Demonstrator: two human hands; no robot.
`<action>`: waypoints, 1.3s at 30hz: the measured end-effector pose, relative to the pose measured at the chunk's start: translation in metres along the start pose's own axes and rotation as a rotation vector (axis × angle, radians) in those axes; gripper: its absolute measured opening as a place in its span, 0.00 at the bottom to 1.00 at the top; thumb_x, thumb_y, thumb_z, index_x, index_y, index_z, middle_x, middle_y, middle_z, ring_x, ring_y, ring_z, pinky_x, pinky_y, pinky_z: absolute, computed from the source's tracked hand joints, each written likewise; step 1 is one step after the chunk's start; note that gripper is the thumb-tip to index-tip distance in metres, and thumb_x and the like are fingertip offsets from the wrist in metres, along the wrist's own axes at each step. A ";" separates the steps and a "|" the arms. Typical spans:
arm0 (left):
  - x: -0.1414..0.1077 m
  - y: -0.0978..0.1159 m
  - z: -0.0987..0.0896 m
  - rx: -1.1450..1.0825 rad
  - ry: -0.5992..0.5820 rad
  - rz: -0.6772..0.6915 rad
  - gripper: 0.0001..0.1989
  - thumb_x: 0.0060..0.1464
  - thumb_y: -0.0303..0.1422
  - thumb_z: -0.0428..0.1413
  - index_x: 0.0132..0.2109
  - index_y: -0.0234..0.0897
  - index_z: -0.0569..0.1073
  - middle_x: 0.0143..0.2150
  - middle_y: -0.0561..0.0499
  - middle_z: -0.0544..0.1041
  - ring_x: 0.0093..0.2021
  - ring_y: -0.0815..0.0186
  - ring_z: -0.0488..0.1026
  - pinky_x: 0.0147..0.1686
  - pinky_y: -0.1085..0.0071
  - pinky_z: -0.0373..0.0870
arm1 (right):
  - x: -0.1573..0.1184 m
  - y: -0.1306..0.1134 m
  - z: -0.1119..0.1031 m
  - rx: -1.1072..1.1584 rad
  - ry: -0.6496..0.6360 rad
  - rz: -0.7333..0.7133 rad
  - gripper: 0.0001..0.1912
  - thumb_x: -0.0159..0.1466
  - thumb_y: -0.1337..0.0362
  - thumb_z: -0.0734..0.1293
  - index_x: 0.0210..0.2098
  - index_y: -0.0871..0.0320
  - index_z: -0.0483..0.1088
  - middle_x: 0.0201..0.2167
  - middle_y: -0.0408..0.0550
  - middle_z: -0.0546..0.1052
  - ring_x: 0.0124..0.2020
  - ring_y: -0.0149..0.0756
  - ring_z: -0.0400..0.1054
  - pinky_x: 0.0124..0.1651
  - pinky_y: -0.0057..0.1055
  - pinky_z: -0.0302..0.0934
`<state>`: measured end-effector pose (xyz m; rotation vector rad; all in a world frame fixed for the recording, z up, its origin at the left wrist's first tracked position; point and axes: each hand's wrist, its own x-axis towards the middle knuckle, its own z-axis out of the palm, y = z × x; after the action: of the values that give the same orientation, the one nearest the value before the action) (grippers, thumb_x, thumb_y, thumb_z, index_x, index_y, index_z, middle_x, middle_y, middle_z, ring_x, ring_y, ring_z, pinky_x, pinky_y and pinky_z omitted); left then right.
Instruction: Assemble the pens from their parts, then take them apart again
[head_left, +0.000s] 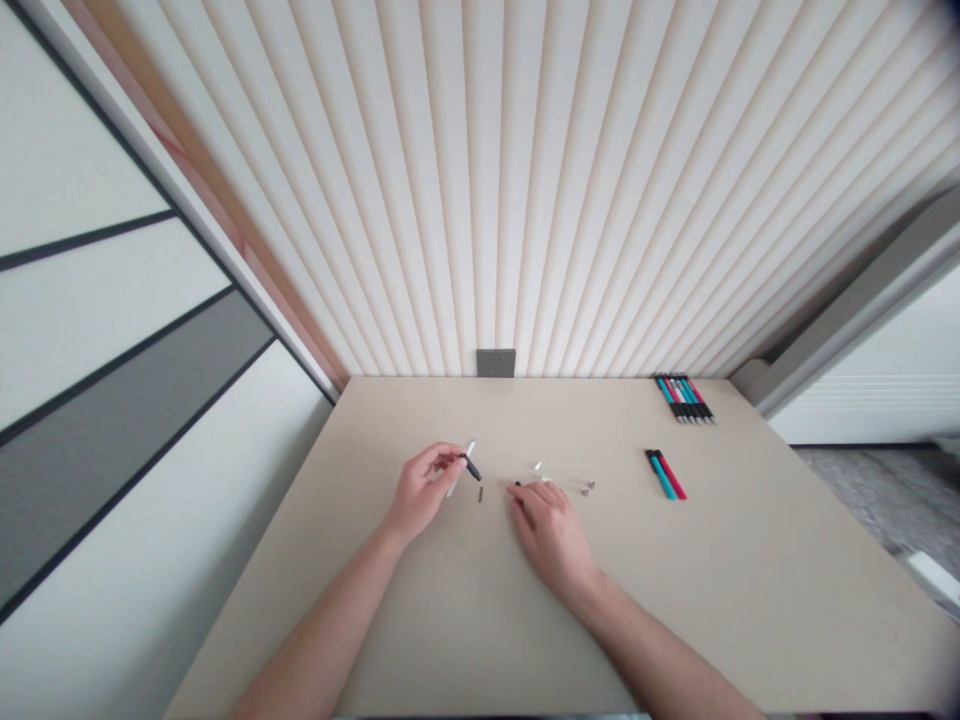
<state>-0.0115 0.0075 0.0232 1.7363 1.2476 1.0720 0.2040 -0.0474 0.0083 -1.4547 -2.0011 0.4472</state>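
My left hand [424,490] pinches a small black pen part [471,467] that points down to the right, above the table. Beneath and behind these fingers lies a thin white stick-like piece [451,488]. A short dark spring-like piece [481,494] rests just right of my left hand. My right hand [547,525] lies low over the table, its fingertips at a small black piece [517,484]; whether it grips that piece is hard to make out. Small white pieces [537,465] lie just beyond my right hand, and thin pieces with grey ends [586,490] are to its right.
Two pen barrels, one teal [664,478] and one red [673,477], lie right of my right hand. A row of several coloured pens [684,398] sits at the table's [375,420] back right. A dark socket [496,363] is on the ribbed wall behind.
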 end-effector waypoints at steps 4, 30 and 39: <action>0.001 0.001 -0.014 0.131 -0.055 0.202 0.07 0.59 0.33 0.55 0.42 0.39 0.76 0.40 0.48 0.77 0.43 0.63 0.74 0.46 0.67 0.69 | 0.000 0.002 -0.004 -0.057 0.015 -0.001 0.10 0.66 0.70 0.62 0.43 0.55 0.73 0.37 0.47 0.77 0.39 0.40 0.68 0.44 0.36 0.59; 0.006 0.002 -0.001 -0.292 0.035 -0.212 0.15 0.54 0.40 0.59 0.43 0.35 0.73 0.36 0.50 0.76 0.34 0.65 0.74 0.38 0.70 0.71 | -0.005 -0.032 0.019 -0.304 -0.166 -0.494 0.06 0.68 0.70 0.62 0.37 0.59 0.71 0.33 0.48 0.75 0.37 0.39 0.66 0.44 0.37 0.58; 0.003 0.005 -0.005 -0.404 -0.097 -0.239 0.12 0.53 0.39 0.60 0.39 0.36 0.73 0.35 0.49 0.79 0.37 0.62 0.77 0.41 0.67 0.71 | -0.004 -0.013 0.006 0.300 0.094 -0.102 0.09 0.67 0.67 0.61 0.42 0.56 0.73 0.35 0.47 0.76 0.35 0.33 0.69 0.39 0.29 0.65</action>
<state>-0.0136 0.0093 0.0297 1.2840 1.0606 1.0035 0.1912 -0.0551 0.0101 -1.1636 -1.8334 0.5946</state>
